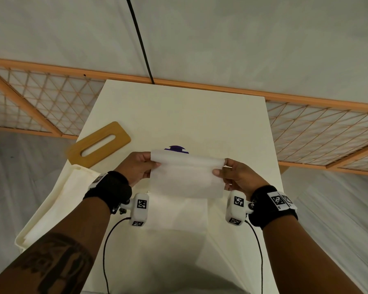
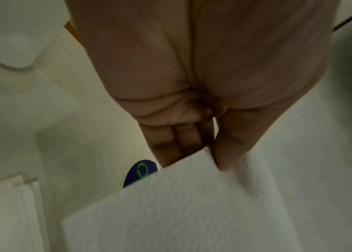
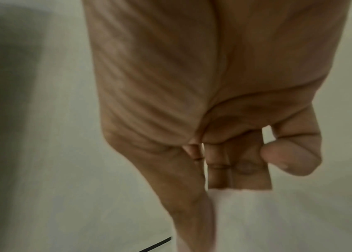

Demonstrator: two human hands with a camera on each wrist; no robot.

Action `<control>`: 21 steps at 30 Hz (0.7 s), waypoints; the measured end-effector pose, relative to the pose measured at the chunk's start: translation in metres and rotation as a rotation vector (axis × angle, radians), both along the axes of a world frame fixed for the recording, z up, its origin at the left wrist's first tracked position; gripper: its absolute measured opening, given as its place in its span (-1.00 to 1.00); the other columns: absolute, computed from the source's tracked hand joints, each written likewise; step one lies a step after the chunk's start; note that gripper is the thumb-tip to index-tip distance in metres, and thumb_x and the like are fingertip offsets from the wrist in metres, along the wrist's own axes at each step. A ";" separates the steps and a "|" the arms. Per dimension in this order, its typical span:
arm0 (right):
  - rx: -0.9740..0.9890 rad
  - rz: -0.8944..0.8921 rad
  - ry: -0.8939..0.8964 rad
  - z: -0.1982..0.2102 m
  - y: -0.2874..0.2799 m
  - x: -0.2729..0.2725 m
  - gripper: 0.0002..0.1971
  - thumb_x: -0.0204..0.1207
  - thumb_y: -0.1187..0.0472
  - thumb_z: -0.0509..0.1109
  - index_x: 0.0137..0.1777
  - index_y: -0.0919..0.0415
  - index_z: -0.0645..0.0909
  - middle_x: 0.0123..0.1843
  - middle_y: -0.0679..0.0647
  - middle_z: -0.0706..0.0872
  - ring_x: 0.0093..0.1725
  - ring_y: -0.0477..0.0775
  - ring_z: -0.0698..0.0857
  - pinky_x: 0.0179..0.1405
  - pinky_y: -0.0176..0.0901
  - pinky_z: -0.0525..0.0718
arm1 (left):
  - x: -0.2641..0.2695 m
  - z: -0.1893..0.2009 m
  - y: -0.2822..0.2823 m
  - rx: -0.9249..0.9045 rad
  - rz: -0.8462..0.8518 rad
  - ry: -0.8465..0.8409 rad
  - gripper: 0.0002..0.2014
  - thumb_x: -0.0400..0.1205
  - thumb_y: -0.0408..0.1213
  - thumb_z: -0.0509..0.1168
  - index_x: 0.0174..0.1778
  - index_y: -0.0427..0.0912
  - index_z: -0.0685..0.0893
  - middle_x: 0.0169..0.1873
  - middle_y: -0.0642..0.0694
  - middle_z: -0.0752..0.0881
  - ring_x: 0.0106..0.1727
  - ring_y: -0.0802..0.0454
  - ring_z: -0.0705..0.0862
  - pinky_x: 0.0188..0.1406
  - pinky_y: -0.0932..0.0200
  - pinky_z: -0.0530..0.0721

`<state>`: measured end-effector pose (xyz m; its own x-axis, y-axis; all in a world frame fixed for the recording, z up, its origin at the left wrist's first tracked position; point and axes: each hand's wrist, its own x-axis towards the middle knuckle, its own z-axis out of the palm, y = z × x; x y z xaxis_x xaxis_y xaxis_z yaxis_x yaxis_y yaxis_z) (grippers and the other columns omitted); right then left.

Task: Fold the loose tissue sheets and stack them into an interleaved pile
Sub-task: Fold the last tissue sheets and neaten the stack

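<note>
A white tissue sheet [image 1: 186, 177] hangs in the air above the cream table [image 1: 179, 115], held stretched between both hands with its top edge curled over. My left hand [image 1: 139, 167] pinches the sheet's upper left corner between thumb and fingers. My right hand [image 1: 232, 172] pinches the upper right corner. The left wrist view shows the thumb [image 2: 226, 153] pressed on the tissue sheet [image 2: 181, 204] with the fingers behind it. In the right wrist view the tissue sheet [image 3: 267, 221] runs from the fingers, blurred. A purple pack [image 1: 175, 148] peeks out behind the sheet's top edge.
A wooden lid with a long slot [image 1: 99, 144] lies at the table's left. A white open box [image 1: 51, 206] sits at the left edge near my left forearm. An orange lattice rail [image 1: 306, 115] runs behind the table. A black cable [image 1: 139, 39] hangs at the back.
</note>
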<state>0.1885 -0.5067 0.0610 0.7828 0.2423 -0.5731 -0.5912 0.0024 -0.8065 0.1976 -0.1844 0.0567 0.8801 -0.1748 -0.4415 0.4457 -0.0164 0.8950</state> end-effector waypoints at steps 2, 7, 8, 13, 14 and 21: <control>-0.008 0.029 0.010 0.001 0.003 -0.001 -0.68 0.54 0.27 0.54 0.28 0.23 0.70 -0.13 0.04 0.80 -0.37 0.00 0.55 -0.40 -0.25 0.53 | 0.001 0.002 0.000 -0.010 -0.024 -0.009 -0.70 0.69 -0.51 0.29 0.33 -0.29 0.71 0.21 -0.32 0.78 0.19 -0.24 0.77 0.18 -0.10 0.76; -0.010 -0.107 0.020 -0.006 0.003 -0.002 -0.85 0.51 0.34 0.55 0.05 0.22 0.71 -0.13 0.17 0.73 -0.32 0.08 0.61 -0.43 -0.26 0.58 | 0.001 0.003 0.003 0.014 -0.031 -0.031 -0.70 0.69 -0.51 0.30 0.35 -0.33 0.69 0.20 -0.30 0.78 0.19 -0.19 0.77 0.05 0.04 0.80; 0.019 -0.138 0.026 -0.008 0.004 -0.002 -0.88 0.54 0.38 0.52 0.01 0.20 0.71 -0.11 0.20 0.75 -0.32 0.09 0.66 -0.43 -0.25 0.64 | 0.000 0.002 0.003 0.016 -0.025 -0.040 -0.70 0.69 -0.51 0.30 0.34 -0.33 0.70 0.21 -0.31 0.78 0.19 -0.18 0.76 0.06 0.03 0.80; 0.036 -0.137 -0.013 -0.018 0.001 -0.002 -0.81 0.62 0.49 0.33 -0.10 0.26 0.73 -0.12 0.30 0.53 -0.32 0.11 0.44 -0.27 -0.14 0.69 | -0.003 0.002 0.008 0.017 0.008 -0.075 -0.76 0.65 -0.56 0.32 0.19 -0.30 0.77 0.10 -0.33 0.81 0.08 -0.13 0.80 -0.08 0.09 0.82; 0.020 -0.140 -0.021 -0.019 0.001 -0.001 -0.82 0.62 0.50 0.29 -0.01 0.34 0.72 -0.09 0.32 0.49 -0.31 0.11 0.40 -0.23 -0.10 0.69 | -0.004 0.002 0.009 0.021 0.000 -0.083 -0.77 0.65 -0.56 0.33 0.16 -0.31 0.78 0.08 -0.34 0.81 0.05 -0.14 0.81 -0.11 0.11 0.81; 0.109 -0.179 0.119 -0.013 0.008 -0.004 -0.63 0.58 0.39 0.11 0.02 0.36 0.80 -0.08 0.15 0.79 -0.16 0.18 0.75 -0.05 -0.02 0.71 | -0.004 0.008 0.012 -0.019 -0.073 0.082 -0.64 0.61 -0.62 0.07 -0.06 -0.43 0.81 0.00 -0.31 0.83 -0.01 -0.22 0.78 -0.01 0.02 0.80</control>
<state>0.1844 -0.4982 0.0482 0.7471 0.1713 -0.6423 -0.6647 0.1988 -0.7202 0.1938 -0.1726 0.0647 0.8258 -0.2458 -0.5076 0.5157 -0.0349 0.8560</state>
